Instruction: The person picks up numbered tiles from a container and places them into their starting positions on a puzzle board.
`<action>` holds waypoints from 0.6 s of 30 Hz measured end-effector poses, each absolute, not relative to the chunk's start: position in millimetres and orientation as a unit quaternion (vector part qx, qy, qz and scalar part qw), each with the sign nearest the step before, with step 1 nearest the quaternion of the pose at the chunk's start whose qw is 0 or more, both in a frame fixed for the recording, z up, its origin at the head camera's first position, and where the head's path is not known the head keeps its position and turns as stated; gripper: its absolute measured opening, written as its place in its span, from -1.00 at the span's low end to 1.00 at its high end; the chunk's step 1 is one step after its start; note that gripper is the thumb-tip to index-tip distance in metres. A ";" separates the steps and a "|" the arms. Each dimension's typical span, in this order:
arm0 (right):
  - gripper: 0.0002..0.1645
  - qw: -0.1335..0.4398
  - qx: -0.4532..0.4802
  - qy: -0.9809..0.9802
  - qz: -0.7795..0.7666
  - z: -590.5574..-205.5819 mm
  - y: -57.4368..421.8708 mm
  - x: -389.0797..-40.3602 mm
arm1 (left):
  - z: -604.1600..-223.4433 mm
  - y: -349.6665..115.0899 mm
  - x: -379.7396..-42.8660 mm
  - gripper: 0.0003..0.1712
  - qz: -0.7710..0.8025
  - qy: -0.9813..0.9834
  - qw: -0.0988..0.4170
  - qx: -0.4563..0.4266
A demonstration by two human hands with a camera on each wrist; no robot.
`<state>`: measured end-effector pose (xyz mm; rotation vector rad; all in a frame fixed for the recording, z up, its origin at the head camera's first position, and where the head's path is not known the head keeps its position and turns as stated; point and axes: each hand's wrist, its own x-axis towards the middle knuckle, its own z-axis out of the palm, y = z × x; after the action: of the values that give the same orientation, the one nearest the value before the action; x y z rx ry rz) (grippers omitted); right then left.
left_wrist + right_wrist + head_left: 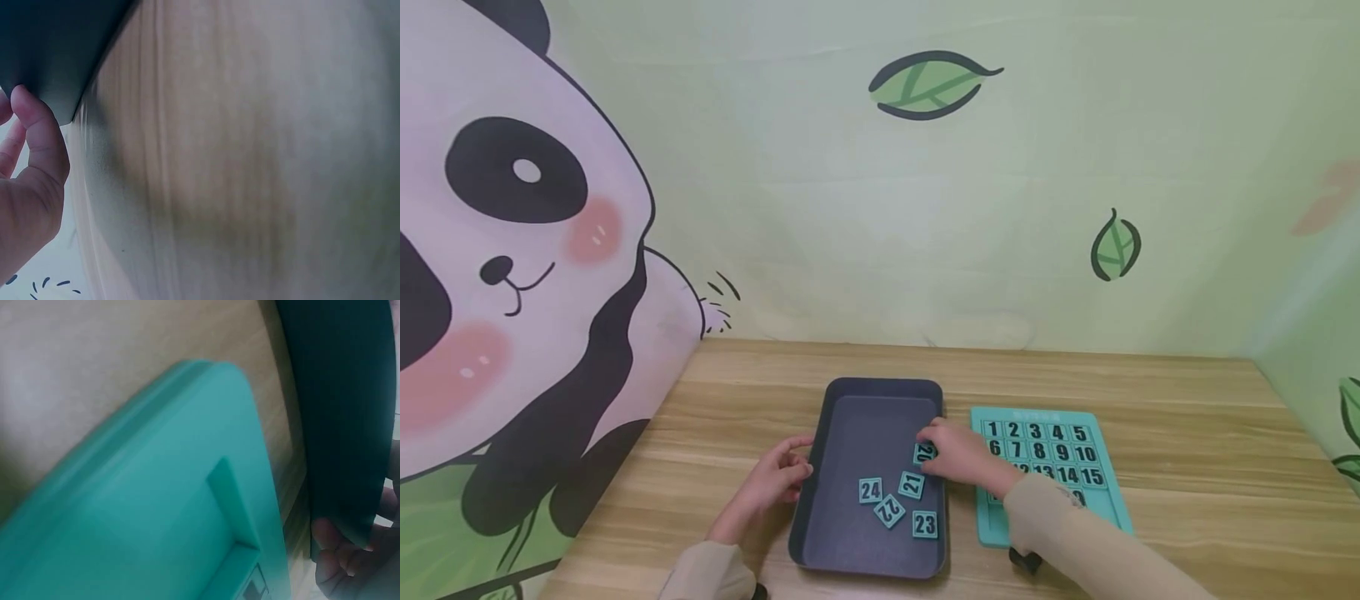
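Observation:
In the head view, a dark shallow tray (842, 533) lies on the table. My right hand (958, 454) reaches over its right wall and pinches the number 20 tile (926, 452) between thumb and fingers. Loose in the tray are number tiles 21 (912, 485), 22 (890, 511), 23 (925, 525) and 24 (870, 490). Against the tray's left outer wall rests my left hand (772, 479), its fingers loosely bent and the thumb touching the wall (56, 56). The right wrist view shows bent right fingers (328, 534) by the tray; the tile is hidden there.
Right of the tray lies a turquoise number board (1108, 508), with tiles in rows starting from 1. My right forearm (1075, 533) crosses over it and hides part of its lower rows. A printed cloth wall (805, 208) stands behind the wooden table (1210, 467).

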<state>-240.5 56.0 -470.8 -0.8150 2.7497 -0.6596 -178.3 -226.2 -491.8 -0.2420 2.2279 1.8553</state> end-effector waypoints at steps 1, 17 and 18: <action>-0.56 0.100 -0.275 0.932 -0.214 -471.4 54.7 -241.3 | -491.7 -226.3 -178.3 -0.44 0.633 0.761 0.116 -0.082; -0.49 0.119 -0.281 0.924 -0.232 -473.9 50.8 -244.1 | -488.9 -225.5 -177.3 -0.44 0.636 0.759 0.116 -0.076; -0.49 0.120 -0.280 0.923 -0.235 -474.5 50.9 -244.0 | -489.0 -225.6 -177.2 -0.44 0.636 0.759 0.116 -0.076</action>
<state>-244.0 50.9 -474.5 -0.8174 2.6978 -0.6879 -177.2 -225.6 -489.0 -0.2226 2.2227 1.8637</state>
